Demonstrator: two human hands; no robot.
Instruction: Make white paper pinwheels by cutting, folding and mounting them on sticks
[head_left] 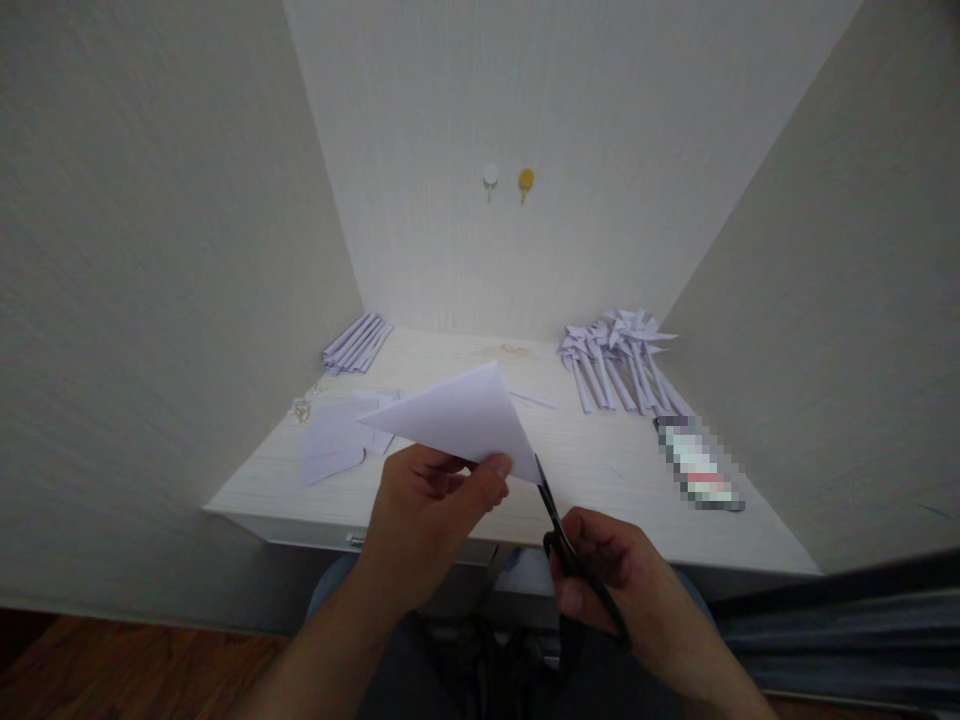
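My left hand [435, 505] pinches a white sheet of paper folded into a triangle [461, 410] by its lower edge, thumb on top. The paper is held in the air over the desk. In my right hand [619, 570] is a pair of black-handled scissors [555, 510], fingers in the loops. The blades point up and away from me and meet the triangle's right corner. Whether the blades are parted there is hard to make out.
White paper sheets [334, 440] lie on the desk [465, 505] at the left, below a stack of rolled paper sticks [358, 343]. Paper pinwheels on sticks [619, 355] are piled at the back right, near a blurred phone-like object [697, 465]. A thin paper strip [532, 398] lies mid-desk. Walls enclose three sides.
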